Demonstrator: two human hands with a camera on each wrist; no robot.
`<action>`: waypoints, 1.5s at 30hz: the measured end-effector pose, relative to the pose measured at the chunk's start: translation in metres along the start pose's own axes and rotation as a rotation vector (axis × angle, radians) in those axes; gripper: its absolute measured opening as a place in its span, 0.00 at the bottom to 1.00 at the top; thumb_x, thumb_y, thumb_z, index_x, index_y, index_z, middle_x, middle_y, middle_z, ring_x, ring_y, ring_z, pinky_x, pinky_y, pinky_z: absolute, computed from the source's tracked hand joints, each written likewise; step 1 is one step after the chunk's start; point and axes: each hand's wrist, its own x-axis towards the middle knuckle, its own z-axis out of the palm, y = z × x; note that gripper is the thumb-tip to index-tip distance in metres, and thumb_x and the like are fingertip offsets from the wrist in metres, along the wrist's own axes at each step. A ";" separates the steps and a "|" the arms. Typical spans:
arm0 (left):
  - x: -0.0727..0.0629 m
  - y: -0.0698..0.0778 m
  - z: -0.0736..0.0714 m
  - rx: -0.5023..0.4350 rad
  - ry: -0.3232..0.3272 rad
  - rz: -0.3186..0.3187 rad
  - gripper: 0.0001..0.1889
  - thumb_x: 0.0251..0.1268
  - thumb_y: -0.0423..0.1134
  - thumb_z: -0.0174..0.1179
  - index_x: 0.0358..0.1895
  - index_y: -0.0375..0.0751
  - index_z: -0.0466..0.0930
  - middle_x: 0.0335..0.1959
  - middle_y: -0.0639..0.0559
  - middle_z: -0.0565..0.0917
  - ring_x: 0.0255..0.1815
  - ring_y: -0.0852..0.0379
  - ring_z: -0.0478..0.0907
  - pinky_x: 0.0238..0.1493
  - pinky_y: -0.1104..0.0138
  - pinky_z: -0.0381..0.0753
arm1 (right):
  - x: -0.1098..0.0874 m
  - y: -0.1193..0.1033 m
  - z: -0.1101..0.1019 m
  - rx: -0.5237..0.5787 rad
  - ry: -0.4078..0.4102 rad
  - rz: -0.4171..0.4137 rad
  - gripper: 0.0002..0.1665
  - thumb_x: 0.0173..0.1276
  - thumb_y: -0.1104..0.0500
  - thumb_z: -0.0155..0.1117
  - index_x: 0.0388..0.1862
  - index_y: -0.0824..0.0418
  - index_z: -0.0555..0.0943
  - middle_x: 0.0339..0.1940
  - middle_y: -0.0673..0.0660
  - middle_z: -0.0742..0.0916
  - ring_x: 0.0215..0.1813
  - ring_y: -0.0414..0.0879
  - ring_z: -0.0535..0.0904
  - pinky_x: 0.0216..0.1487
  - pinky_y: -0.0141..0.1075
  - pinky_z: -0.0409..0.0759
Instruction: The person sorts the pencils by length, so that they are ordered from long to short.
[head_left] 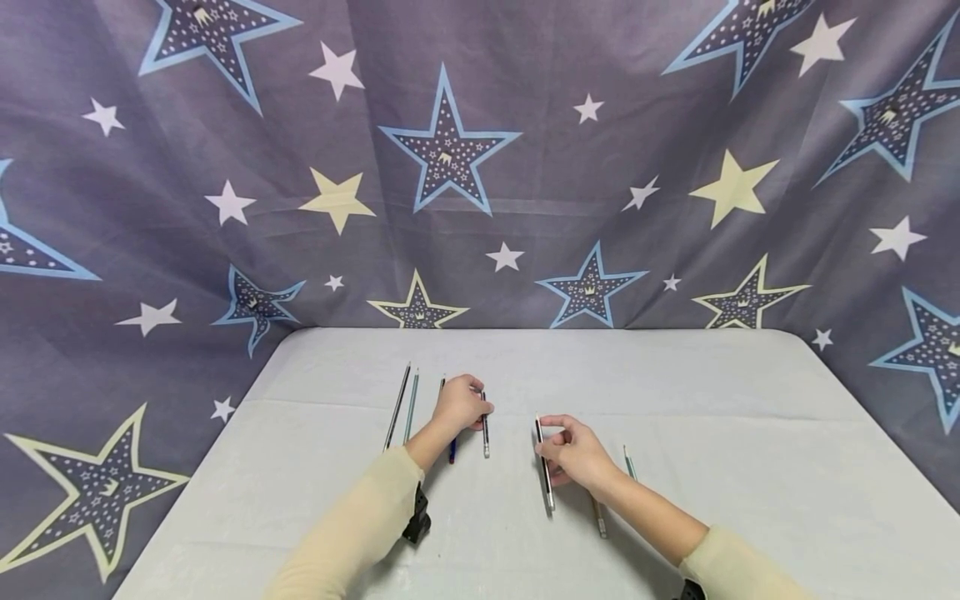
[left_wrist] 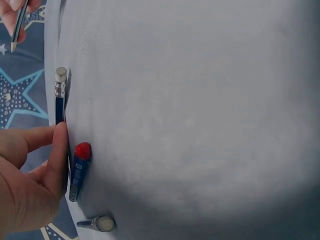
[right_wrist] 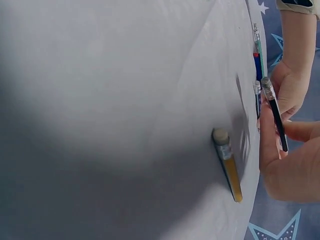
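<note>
- The left hand point(head_left: 459, 406) pinched a dark pencil point(head_left: 486, 437) between thumb and fingertips, left of the table's middle; whether the pencil touched the cloth could not be told.
- The right hand point(head_left: 577, 454), thumb and fingers drawn together, held a black pencil point(head_left: 546, 479) near the table's middle, its eraser toward the near edge; the right wrist view showed the metal collar below that eraser.
- Just beside the left hand lay a blue pencil point(head_left: 452, 452), partly hidden from the head camera; the left wrist view bared its rounded red end and pale print.
- Partly behind the right arm, a yellow-brown pencil point(head_left: 598, 518) offered the head camera little but its eraser end, while the right wrist view caught more of the yellow barrel.
- On that arm's other side, toward the table's right edge, a pale teal pencil point(head_left: 629, 462) showed from the head.
- Toward the table's point(head_left: 712, 375) left edge, a leftmost pencil point(head_left: 397, 407) and a green-blue pencil point(head_left: 411, 406) lay near each other, tips toward the far edge.
- A star-patterned curtain point(head_left: 517, 217) hung beyond the far edge.
</note>
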 end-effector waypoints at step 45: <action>-0.002 0.002 -0.001 0.047 -0.001 0.006 0.22 0.52 0.31 0.67 0.52 0.32 0.75 0.40 0.41 0.80 0.17 0.60 0.78 0.17 0.73 0.81 | 0.048 -0.009 0.005 -0.003 0.069 0.016 0.26 0.62 0.67 0.60 0.60 0.64 0.70 0.32 0.55 0.76 0.26 0.45 0.75 0.28 0.40 0.85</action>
